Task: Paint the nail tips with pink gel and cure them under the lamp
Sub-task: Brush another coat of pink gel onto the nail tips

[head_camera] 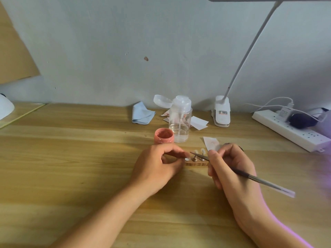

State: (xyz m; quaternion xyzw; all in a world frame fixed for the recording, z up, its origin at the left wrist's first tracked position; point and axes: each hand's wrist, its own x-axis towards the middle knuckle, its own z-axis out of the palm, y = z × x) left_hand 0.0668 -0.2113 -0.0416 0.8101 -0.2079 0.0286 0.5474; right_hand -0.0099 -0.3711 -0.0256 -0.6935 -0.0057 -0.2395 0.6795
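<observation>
Folded blue cloth, clear pump bottle beside it, white power strip right

A pale, scuffed wall rises behind the light wooden desk. A brown board lies flat against it above the desk's far left corner.

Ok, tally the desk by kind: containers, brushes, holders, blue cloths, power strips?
Containers: 2, pink gel jar and clear pump bottle
Brush: 1, in right hand
Nail tip holder: 1, held by left hand
Blue cloth: 1
Power strip: 1
Total: 6
</observation>
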